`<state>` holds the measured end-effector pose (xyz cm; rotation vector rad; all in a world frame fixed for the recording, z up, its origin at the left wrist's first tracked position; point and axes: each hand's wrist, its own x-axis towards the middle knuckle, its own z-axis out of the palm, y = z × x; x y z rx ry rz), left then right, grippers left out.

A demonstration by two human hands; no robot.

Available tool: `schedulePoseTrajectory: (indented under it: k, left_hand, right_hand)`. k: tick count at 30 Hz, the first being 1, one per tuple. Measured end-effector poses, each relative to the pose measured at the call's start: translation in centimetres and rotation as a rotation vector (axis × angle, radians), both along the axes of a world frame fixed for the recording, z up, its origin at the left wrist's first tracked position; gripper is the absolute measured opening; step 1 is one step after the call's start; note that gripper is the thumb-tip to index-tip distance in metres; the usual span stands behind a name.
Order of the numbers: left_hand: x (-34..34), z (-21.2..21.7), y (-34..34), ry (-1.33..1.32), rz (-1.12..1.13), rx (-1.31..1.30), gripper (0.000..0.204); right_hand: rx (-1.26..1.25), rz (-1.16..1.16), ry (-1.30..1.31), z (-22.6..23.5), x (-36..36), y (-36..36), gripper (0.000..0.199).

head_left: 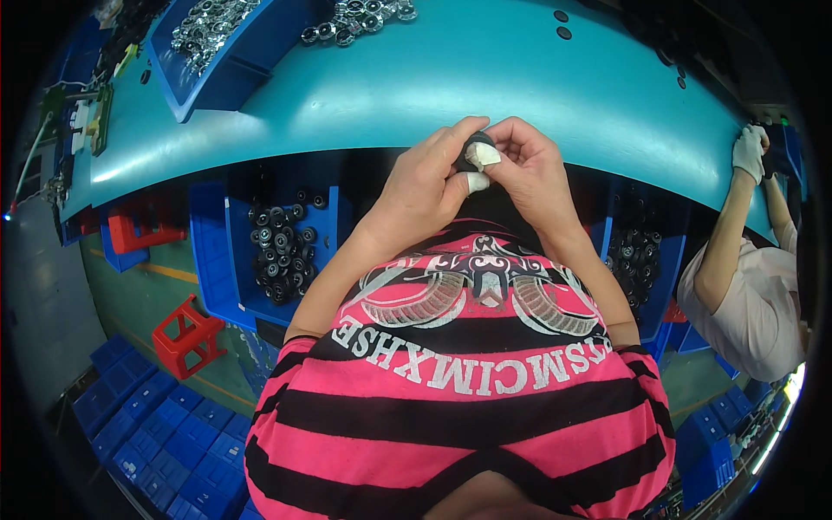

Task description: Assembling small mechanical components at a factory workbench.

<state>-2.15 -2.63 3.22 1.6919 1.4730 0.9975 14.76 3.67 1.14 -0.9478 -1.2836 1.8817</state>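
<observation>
My two hands meet at the table's near edge, in front of my chest. Between them is a small round black part [465, 156], mostly covered by fingers; it resembles the black wheels in the bins. My left hand [420, 186] closes around its left side. From the right, my right hand [539, 178] pinches it with thumb and fingers. White wrapping covers both thumb tips. Below and to the left, a blue bin [227, 251] contains several black wheels with pale centres [282, 251]. More black wheels [637, 260] fill another bin to the right.
The teal tabletop [381, 108] curves across the front. At far left stands a blue bin [195, 100] of shiny silver parts, with loose ones [347, 26] beside it. Black discs [563, 33] lie farther back. A red stool [186, 336] is on the floor; a gloved co-worker [737, 277] works at right.
</observation>
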Motion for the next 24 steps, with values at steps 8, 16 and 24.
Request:
schedulePoseTrajectory:
  k: [8, 16, 24]
  left_hand:
    - [0.0, 0.1, 0.1, -0.247, 0.06, -0.12, 0.053]
    - [-0.9, 0.0, -0.2, -0.385, 0.02, -0.097, 0.048]
    - [-1.8, 1.1, -0.2, -0.258, -0.18, -0.181, 0.053]
  right_hand:
    - [-0.242, -0.066, 0.226, 1.0, -0.6, -0.4, 0.015]
    - [-0.25, 0.074, 0.121, 1.2, 0.1, 0.1, 0.023]
    - [-0.186, 0.185, -0.016, 0.8, 0.2, 0.5, 0.021]
